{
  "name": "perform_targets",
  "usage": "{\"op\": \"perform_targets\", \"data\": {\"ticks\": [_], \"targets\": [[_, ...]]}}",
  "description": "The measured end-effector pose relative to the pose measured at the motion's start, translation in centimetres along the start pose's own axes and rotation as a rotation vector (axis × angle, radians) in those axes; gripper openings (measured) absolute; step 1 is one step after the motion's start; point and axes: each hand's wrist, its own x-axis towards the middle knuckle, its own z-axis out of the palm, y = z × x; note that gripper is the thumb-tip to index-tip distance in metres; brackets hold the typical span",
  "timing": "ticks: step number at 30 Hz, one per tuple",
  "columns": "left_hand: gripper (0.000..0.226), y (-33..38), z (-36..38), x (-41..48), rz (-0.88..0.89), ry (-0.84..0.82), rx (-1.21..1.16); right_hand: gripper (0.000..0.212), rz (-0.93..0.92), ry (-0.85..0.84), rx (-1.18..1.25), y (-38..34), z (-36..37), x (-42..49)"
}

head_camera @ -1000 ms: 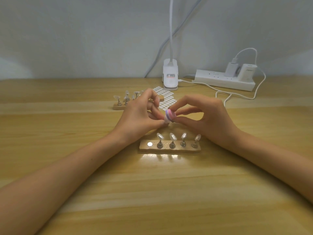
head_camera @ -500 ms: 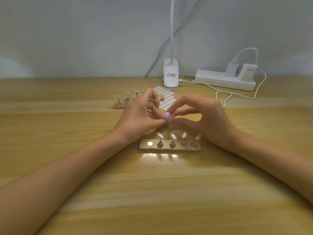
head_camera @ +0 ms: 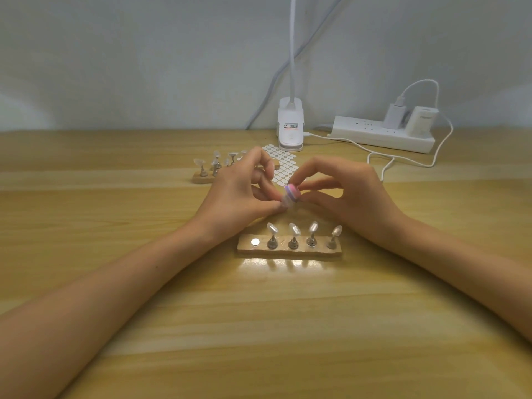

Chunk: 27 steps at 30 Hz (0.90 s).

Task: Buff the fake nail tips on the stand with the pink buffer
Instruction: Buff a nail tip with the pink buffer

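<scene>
A wooden stand [head_camera: 289,251] lies in the middle of the table with several clear nail tips [head_camera: 293,229] on metal pegs and one bare magnet [head_camera: 255,242] at its left end. Just behind the stand, my right hand [head_camera: 348,197] pinches the small pink buffer [head_camera: 293,192] between thumb and fingers. My left hand [head_camera: 239,197] pinches a clear nail tip [head_camera: 285,201] on its peg, and the buffer lies against that tip. The peg is mostly hidden by my fingers.
A second wooden stand [head_camera: 201,177] with nail tips stands behind my left hand. A sheet of white adhesive tabs [head_camera: 283,162] lies beyond the hands. At the back are a white lamp clamp [head_camera: 290,128], a power strip [head_camera: 383,138] and a trailing white cable [head_camera: 403,159].
The pink buffer has shifted slightly against the held nail tip between the frames, a small back-and-forth rubbing move. Both hands stay in nearly the same place.
</scene>
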Motion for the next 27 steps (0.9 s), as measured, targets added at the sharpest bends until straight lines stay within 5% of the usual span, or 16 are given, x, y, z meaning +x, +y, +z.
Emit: {"op": "perform_targets", "data": {"ticks": [27], "targets": [[0.041,0.21,-0.10,-0.01,0.017,-0.012,-0.003,0.010,-0.063,-0.023,-0.097,0.61,0.02,0.13]]}}
